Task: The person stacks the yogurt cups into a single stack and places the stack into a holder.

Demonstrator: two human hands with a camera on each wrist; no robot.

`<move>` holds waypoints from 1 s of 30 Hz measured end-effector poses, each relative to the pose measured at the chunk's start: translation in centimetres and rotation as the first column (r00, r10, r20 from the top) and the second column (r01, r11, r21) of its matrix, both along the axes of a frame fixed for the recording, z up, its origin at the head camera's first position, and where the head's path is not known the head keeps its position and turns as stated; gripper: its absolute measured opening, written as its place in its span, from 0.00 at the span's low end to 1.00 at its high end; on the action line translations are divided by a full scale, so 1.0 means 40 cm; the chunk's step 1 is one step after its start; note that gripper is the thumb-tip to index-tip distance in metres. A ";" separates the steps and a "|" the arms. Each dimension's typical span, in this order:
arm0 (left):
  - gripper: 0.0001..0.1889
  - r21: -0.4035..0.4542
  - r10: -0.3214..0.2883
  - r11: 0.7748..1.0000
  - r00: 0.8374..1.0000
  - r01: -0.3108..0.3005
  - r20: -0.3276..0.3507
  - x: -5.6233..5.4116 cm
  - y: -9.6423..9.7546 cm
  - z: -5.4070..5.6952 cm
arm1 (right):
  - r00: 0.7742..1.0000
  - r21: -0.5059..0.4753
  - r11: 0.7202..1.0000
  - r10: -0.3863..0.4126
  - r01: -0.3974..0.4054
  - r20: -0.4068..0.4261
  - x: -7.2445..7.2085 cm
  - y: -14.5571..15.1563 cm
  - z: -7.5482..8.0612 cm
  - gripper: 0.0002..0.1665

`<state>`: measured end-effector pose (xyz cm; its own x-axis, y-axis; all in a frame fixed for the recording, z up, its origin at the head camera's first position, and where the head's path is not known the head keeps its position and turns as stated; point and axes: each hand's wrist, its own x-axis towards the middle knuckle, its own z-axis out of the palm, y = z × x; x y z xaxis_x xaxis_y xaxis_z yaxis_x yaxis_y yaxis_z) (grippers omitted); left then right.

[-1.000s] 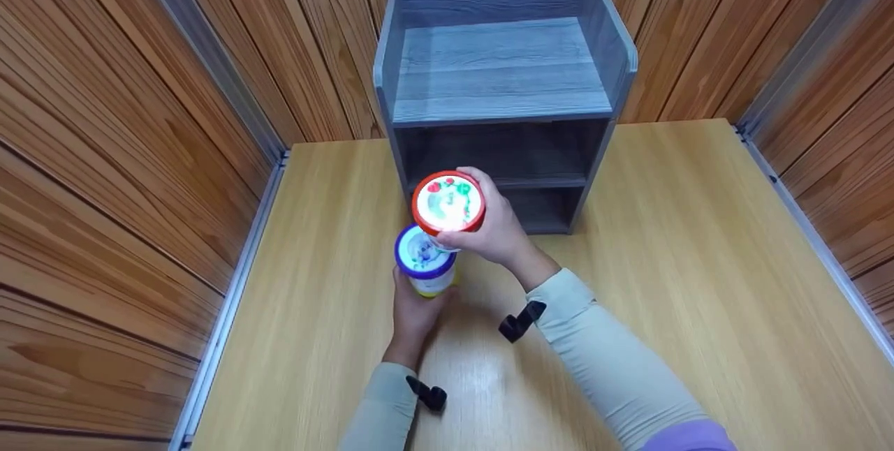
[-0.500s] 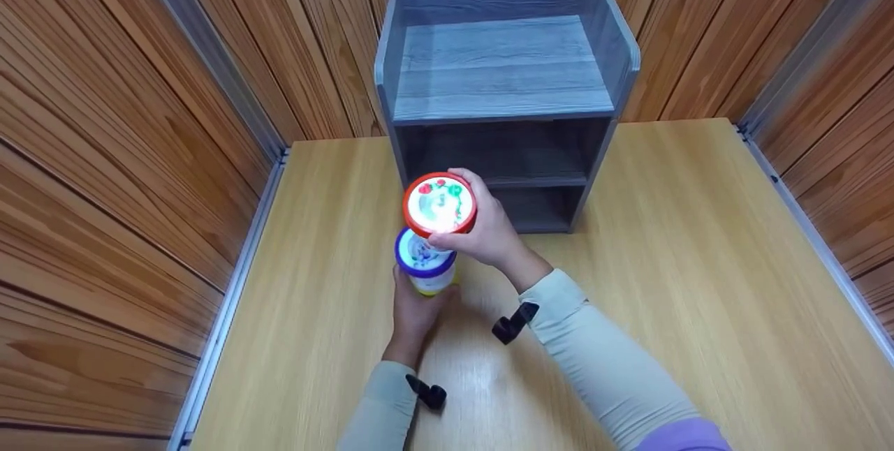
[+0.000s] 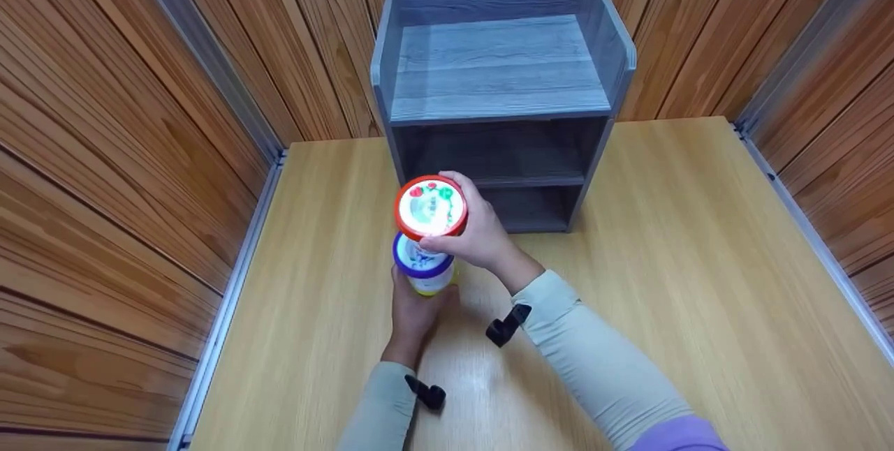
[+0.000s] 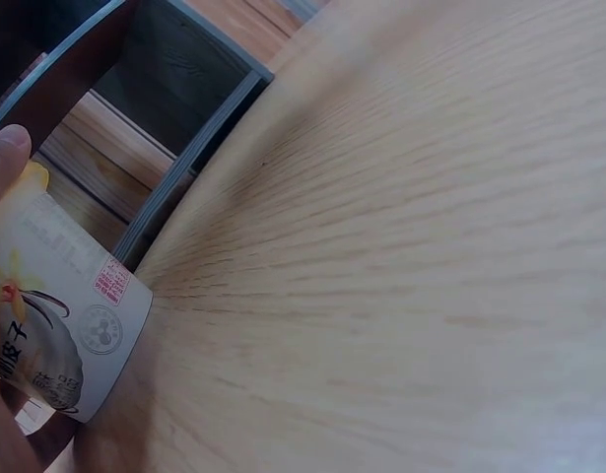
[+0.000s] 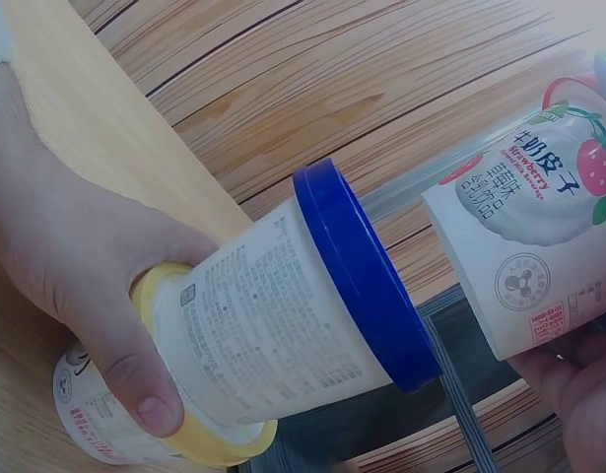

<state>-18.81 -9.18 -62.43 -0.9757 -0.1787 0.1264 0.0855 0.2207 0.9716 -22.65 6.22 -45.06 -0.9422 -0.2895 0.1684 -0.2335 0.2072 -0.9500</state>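
My left hand (image 3: 413,308) grips a paper drink cup with a yellow lid (image 5: 206,434), thumb over the lid's edge. The white wall of this yellow-lidded cup (image 4: 71,296) stands on the tabletop in the left wrist view. Stacked upright on it is a second cup with a blue lid (image 5: 367,281). My right hand (image 3: 480,233) holds a third cup, a strawberry milk drink cup with a red lid (image 3: 431,206), over the stack. In the right wrist view the strawberry cup's base is apart from the blue lid and tilted relative to it.
A grey wooden shelf unit (image 3: 499,116) with an open top and two lower compartments stands behind the hands. Wood-panelled walls (image 3: 105,158) with metal rails (image 3: 230,283) border the light wooden tabletop (image 3: 698,262) on the left, back and right.
My right hand has moved the strawberry cup leftward and slightly toward me, more over the blue lid. My left hand and the two stacked cups have stayed in place.
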 end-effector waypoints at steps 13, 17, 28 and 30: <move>0.58 0.010 -0.030 0.999 0.999 0.030 -0.039 -0.007 -0.005 -0.006 | 0.999 0.025 1.000 0.001 -0.002 0.038 0.005 -0.013 -0.002 0.62; 0.58 -0.010 -0.016 1.000 0.999 0.016 -0.030 -0.007 -0.006 -0.008 | 0.999 0.026 1.000 0.008 -0.009 0.054 0.006 -0.017 -0.004 0.62; 0.58 -0.031 -0.035 0.999 0.998 0.033 -0.060 -0.011 -0.006 -0.009 | 0.998 0.036 0.999 0.015 -0.018 0.061 0.006 -0.027 -0.013 0.62; 0.58 -0.035 -0.033 0.999 0.998 0.031 -0.055 -0.011 -0.006 -0.008 | 0.998 0.039 0.999 0.017 -0.020 0.059 0.005 -0.028 -0.016 0.62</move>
